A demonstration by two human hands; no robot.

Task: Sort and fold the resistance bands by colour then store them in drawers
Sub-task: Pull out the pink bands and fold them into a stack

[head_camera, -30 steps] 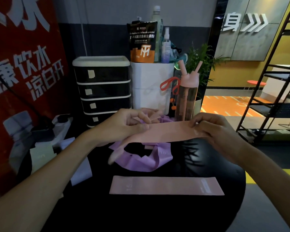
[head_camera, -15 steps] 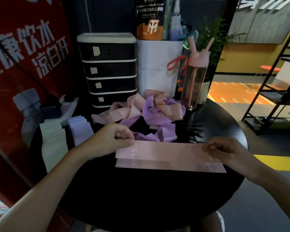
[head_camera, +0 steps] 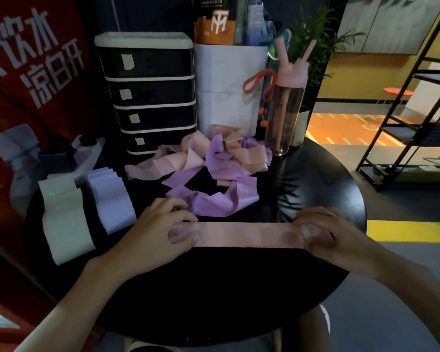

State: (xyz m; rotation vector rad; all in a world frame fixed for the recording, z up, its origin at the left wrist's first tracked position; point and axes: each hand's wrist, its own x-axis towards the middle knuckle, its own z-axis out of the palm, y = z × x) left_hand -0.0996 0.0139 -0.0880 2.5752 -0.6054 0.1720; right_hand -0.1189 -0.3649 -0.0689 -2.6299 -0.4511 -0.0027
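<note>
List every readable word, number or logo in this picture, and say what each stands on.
"10": purple band.
"饮水", "凉白开": red banner, whose first line is cut off at the edge.
"TM" logo: pouch; its small print is blurred.
Drawer labels and green band marks: unreadable.

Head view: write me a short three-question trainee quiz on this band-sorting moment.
1. True or false: the left hand and right hand each rest on one end of the flat pink band.
2. Which number is printed on the purple band? A 10, B 25, C 40.
3. Fill in: the drawer unit shows ___ labelled drawer fronts.
Key: 1 true; 2 A; 3 four.
</note>
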